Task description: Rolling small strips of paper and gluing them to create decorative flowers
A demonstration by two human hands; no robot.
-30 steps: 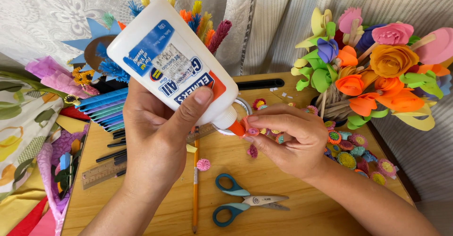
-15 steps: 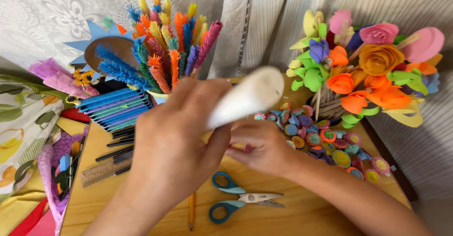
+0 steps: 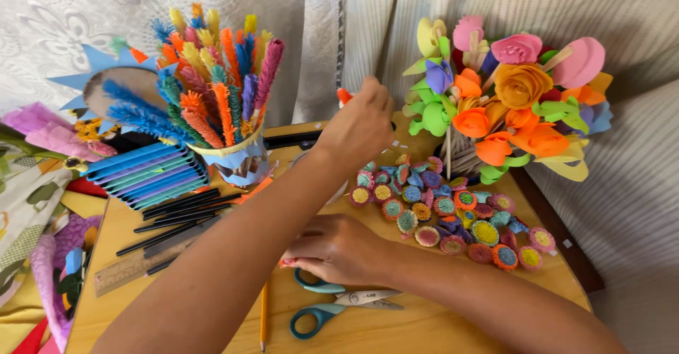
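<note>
A light wooden table (image 3: 453, 326) fills the lower view, set against pale curtains. At its far right stands a tall bouquet of paper and foam flowers in orange, pink, yellow and green (image 3: 509, 99). At far left a paper-wrapped cup packed with fringed paper sticks of many colours (image 3: 219, 106) stands upright, with a fanned stack of folded blue and green paper strips (image 3: 145, 173) just beside it. Between the bouquet and the cup lies a spread of small round quilled paper discs in mixed colours (image 3: 445, 209), flat on the table.

The left hand (image 3: 361, 124) reaches across to the far edge of the table, fingers closed around a glue bottle of which only the orange nozzle tip (image 3: 344, 96) shows above the knuckles. The right hand (image 3: 336, 248) rests low on the table near the discs, fingers curled inward and pinching a small pink piece (image 3: 286, 263), too hidden to tell apart.

Just before the right hand lie blue-handled scissors (image 3: 332, 308), and beside them a yellow pencil (image 3: 264, 315). A wooden ruler (image 3: 131, 269) and several black pens (image 3: 170, 216) lie at left.
</note>
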